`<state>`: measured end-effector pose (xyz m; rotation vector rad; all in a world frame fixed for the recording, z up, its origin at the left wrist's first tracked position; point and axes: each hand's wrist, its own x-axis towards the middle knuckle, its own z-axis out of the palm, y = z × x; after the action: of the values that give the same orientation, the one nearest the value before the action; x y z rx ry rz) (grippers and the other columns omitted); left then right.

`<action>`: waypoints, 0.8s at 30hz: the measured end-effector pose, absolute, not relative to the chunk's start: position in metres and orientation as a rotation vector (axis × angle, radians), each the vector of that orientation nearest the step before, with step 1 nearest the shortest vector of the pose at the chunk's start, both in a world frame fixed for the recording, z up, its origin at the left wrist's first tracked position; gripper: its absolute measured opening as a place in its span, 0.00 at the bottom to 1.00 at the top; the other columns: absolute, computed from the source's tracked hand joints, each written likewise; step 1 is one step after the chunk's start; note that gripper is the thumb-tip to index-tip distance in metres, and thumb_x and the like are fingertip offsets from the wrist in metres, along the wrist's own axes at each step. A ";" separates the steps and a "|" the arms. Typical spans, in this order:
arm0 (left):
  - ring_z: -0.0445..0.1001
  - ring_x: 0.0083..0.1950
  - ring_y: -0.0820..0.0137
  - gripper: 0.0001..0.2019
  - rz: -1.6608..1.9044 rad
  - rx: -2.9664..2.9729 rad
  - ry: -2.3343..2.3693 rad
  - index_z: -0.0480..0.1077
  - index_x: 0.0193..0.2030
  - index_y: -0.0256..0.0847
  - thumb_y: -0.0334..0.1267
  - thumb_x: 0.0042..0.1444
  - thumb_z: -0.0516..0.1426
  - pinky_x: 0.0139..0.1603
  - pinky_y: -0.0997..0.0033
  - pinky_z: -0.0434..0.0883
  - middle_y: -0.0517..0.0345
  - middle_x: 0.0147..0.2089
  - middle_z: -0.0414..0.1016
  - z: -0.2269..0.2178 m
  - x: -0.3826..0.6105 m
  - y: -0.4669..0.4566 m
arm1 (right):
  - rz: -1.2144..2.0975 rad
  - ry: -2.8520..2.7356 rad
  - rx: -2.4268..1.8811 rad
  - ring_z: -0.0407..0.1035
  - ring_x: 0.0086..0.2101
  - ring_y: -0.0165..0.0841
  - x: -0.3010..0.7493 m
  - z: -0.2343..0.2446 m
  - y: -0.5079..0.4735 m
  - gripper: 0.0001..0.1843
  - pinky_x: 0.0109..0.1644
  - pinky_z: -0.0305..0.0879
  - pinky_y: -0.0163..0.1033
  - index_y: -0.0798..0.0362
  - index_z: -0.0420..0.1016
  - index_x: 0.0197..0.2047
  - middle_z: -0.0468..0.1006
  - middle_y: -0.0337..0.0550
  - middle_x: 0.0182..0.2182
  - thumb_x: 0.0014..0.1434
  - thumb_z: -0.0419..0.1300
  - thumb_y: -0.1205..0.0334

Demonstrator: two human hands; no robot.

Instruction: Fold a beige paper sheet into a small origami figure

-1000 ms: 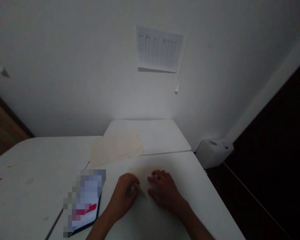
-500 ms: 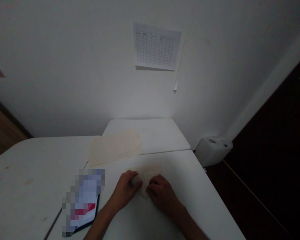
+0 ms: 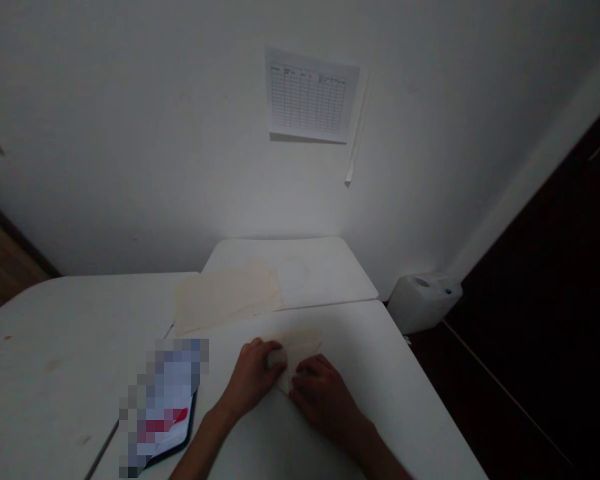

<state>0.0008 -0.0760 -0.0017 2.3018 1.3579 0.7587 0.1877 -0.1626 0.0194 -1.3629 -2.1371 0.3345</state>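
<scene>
A small, thin cream-coloured sheet (image 3: 301, 344) lies on the white table, with both hands at its near part. My left hand (image 3: 256, 372) curls its thumb and fingers round the left side of this sheet and grips it. At the lower right edge, my right hand (image 3: 320, 393) is closed with bent fingers on the sheet; the fingertips are partly hidden in shadow. Whether the sheet is cloth, paper or pastry I cannot make out. A larger sheet (image 3: 225, 299) of the same colour lies flat behind and to the left, apart from both hands.
Left of my left forearm lies a phone (image 3: 167, 407) with a lit, blurred screen. White tables (image 3: 405, 400) adjoin, with seams between them. A printed chart (image 3: 310, 97) hangs on the wall. On the floor at right stands a white plastic canister (image 3: 423, 305).
My right hand has shifted slightly down and left along the small sheet's edge, its fingers a little more spread. My left hand keeps its grip. The whole view has shifted slightly.
</scene>
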 end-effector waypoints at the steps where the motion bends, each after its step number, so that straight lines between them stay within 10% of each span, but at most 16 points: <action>1: 0.71 0.43 0.61 0.12 0.753 2.303 1.359 0.74 0.44 0.43 0.39 0.51 0.60 0.48 0.62 0.65 0.54 0.38 0.73 -0.002 0.001 -0.076 | 0.335 -2.134 -1.366 0.65 0.45 0.34 0.187 0.020 -0.163 0.04 0.52 0.62 0.38 0.51 0.76 0.35 0.73 0.43 0.42 0.60 0.59 0.64; 24: 0.71 0.42 0.62 0.13 0.699 2.257 1.386 0.75 0.43 0.45 0.39 0.50 0.61 0.47 0.63 0.64 0.55 0.37 0.73 0.002 0.003 -0.077 | 0.228 -2.330 -1.398 0.63 0.47 0.37 0.187 0.027 -0.161 0.06 0.53 0.61 0.41 0.49 0.75 0.40 0.71 0.44 0.45 0.62 0.57 0.61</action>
<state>0.0031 -0.0765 0.0022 2.2572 1.3861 0.6990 0.1871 -0.1611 0.0271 -1.3983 -2.3295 0.2283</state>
